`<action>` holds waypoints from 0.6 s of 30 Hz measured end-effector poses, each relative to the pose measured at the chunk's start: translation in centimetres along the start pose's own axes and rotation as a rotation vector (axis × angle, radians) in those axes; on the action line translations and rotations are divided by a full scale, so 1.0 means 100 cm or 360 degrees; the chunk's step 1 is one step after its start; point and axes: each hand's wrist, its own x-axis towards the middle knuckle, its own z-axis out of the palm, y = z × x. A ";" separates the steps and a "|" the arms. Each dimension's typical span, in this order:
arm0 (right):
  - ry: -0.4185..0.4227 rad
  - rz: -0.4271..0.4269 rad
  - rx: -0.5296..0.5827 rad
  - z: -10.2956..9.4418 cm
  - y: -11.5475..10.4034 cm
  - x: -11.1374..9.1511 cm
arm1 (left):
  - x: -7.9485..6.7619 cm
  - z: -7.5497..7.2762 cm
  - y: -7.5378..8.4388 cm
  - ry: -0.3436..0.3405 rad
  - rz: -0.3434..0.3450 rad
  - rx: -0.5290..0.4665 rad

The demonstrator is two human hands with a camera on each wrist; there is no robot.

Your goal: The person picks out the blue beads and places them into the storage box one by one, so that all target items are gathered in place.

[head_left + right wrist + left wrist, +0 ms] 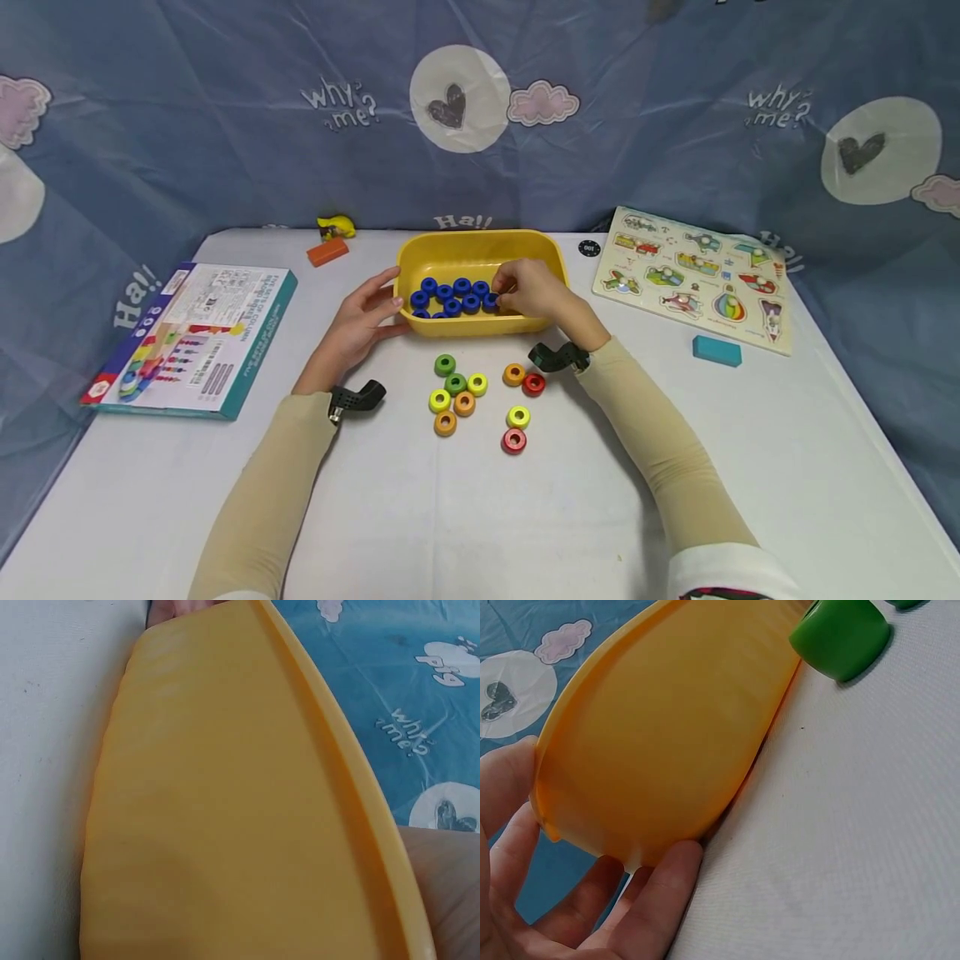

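The yellow tub [480, 242] holds several dark blue rings [470, 303]. My left hand [362, 321] rests against the tub's left end. In the left wrist view, its spread fingers [664, 892] touch the end wall from the rim down to the base. My right hand [534, 289] reaches over the front rim into the tub's right side. Its curled fingertips pinch at a blue ring [490, 302] there. In the right wrist view, the tub wall [225, 787] hides those fingertips.
Several green, yellow and orange rings [464, 404] lie before the tub, with red ones [513, 441] to their right. A toy box [195, 342] lies left. A picture board [697, 279] and teal block [717, 351] lie right. An orange block [327, 252] sits behind left.
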 end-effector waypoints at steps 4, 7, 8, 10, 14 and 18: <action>0.0019 -0.0012 -0.0003 0.001 0.000 0.000 | 0.000 0.000 -0.001 0.0003 0.0004 -0.0003; 0.0033 -0.0026 -0.0006 0.001 0.001 0.000 | 0.001 -0.001 -0.001 0.0004 0.0009 -0.0011; 0.0037 -0.0031 -0.0005 0.002 0.001 0.000 | 0.000 -0.001 -0.002 0.0004 0.0011 -0.0013; 0.0050 -0.0039 -0.0006 0.002 0.002 0.000 | 0.000 -0.001 -0.002 0.0005 0.0013 -0.0015; 0.0160 -0.0110 0.0019 0.003 0.002 -0.001 | -0.001 0.000 0.000 0.0010 0.0004 0.0004; 0.0317 -0.0268 0.0102 0.000 0.002 -0.004 | -0.004 -0.002 0.008 0.0019 -0.0033 0.0113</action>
